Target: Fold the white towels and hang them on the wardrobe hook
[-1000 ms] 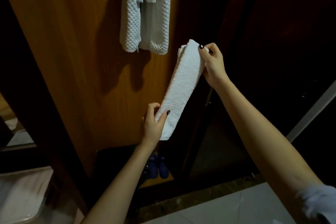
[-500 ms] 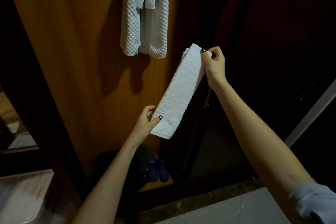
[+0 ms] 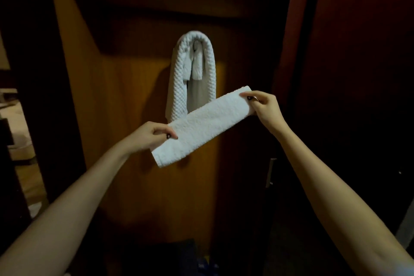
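Observation:
A folded white towel [image 3: 202, 124] stretches as a long strip between my two hands, slanting up to the right. My left hand [image 3: 149, 134] pinches its lower left end. My right hand [image 3: 265, 107] pinches its upper right end. Behind and above it, a waffle-textured white towel [image 3: 179, 87] hangs looped over the wardrobe hook on the wooden wardrobe panel [image 3: 125, 119]. The hook itself is hidden under that hung towel. The held strip overlaps the bottom of the hung towel in view.
A dark red wardrobe door [image 3: 349, 74] stands at the right, with a metal handle [image 3: 270, 172] below my right forearm. A dim bed or bedding [image 3: 15, 127] shows at the far left. The bottom of the wardrobe is dark.
The view tilted up, bringing the top of the hung towel into sight. My hands raised the folded strip and turned it from near vertical toward horizontal, in front of the hung towel.

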`<action>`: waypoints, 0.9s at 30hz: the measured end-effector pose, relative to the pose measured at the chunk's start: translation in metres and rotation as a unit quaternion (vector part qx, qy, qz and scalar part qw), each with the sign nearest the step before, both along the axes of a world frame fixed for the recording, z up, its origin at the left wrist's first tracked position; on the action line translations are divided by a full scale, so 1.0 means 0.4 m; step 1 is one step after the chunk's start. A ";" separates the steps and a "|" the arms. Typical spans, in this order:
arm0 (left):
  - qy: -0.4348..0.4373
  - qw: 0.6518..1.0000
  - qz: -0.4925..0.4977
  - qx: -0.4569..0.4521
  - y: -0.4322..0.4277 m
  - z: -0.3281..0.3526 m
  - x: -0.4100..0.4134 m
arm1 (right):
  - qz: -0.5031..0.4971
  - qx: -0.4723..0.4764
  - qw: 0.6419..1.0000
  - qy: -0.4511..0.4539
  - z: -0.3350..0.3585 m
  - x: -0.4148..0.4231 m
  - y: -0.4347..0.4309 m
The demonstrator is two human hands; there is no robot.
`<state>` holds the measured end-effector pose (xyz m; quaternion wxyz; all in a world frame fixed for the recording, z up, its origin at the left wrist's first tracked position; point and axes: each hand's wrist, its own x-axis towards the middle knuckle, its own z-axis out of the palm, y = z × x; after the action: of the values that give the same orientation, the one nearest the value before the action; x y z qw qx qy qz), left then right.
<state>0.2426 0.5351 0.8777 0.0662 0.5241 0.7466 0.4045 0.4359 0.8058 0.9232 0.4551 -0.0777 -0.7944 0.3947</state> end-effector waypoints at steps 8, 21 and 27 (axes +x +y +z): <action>0.087 0.993 0.054 0.058 -0.025 0.267 -0.135 | -0.011 0.011 0.997 0.069 0.168 -0.112 0.051; 0.064 0.935 0.121 0.327 0.177 0.497 -0.317 | 0.017 0.020 0.985 0.170 0.384 -0.329 0.206; -0.004 0.911 0.084 0.403 0.294 0.606 -0.468 | 0.014 0.039 0.980 0.193 0.485 -0.452 0.313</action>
<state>0.0555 0.6528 1.1199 -0.1813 0.4401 0.5611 0.6772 0.2550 0.9310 1.1173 0.5967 0.0293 -0.7076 0.3772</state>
